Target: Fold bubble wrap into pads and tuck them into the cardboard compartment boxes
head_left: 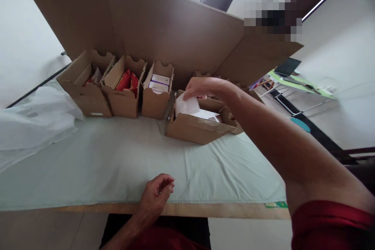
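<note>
In the head view our right hand (202, 86) reaches into the nearest cardboard box (196, 129), fingers pinching a white packet (187, 106) at its left end. Our left hand (155, 195) rests curled shut and empty by the worktop (117, 156)'s near edge. Lifting the packet calls for clearing the box walls, and open cloth lies in front.

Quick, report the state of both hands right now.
Left hand: loosely curled shut, empty, resting on the cloth.
Right hand: closed, pinching the white sheet sticking out of the cardboard box.
</note>
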### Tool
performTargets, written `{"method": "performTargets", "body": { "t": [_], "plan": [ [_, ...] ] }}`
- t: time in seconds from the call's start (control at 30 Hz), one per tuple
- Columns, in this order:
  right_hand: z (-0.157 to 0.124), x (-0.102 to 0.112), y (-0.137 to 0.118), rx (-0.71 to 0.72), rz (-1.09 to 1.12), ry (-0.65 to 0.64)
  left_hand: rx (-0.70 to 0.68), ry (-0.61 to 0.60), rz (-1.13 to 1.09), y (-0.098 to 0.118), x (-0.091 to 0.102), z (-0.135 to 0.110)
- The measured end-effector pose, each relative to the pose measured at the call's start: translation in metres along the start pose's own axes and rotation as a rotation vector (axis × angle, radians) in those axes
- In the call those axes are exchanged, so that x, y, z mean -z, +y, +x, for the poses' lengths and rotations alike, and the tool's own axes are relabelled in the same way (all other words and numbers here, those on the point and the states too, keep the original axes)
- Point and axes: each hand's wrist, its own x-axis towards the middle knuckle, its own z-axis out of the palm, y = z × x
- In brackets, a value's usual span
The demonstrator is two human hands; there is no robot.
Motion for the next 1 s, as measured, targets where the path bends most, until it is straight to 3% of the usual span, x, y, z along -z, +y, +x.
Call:
{"method": "performTargets", "body": {
  "t": [0.13, 0.27, 0.47, 0.63, 0.77, 0.87, 0.93, 1.0],
  "plan": [
    [0.015, -0.014, -0.008, -0.026, -0.074, -0.038, 0.004, -0.013, 0.010, -0.004, 0.001, 0.005],
    [0.032, -0.043, -0.016, -0.067, -0.127, 0.054, 0.002, -0.016, -0.003, -0.006, 0.000, 0.007],
    [0.014, -0.056, 0.005, -0.018, 0.142, 0.217, 0.066, 0.075, -0.052, -0.008, 0.015, 0.004],
    [0.015, -0.070, 0.004, 0.000, -0.101, 0.335, 0.021, 0.080, -0.019, -0.003, 0.016, 0.004],
    [0.023, -0.074, -0.004, 0.019, -0.096, 0.350, -0.009, 0.081, 0.051, 0.000, 0.017, 0.000],
    [0.001, -0.060, 0.006, 0.064, 0.045, 0.447, -0.023, 0.114, 0.121, 0.005, 0.025, -0.001],
    [-0.033, -0.053, 0.024, 0.103, 0.191, 0.560, -0.076, 0.172, 0.181, 0.013, 0.032, 0.005],
    [-0.074, -0.062, 0.050, 0.129, 0.349, 0.695, -0.150, 0.244, 0.234, 0.022, 0.039, 0.017]
  ]
}}
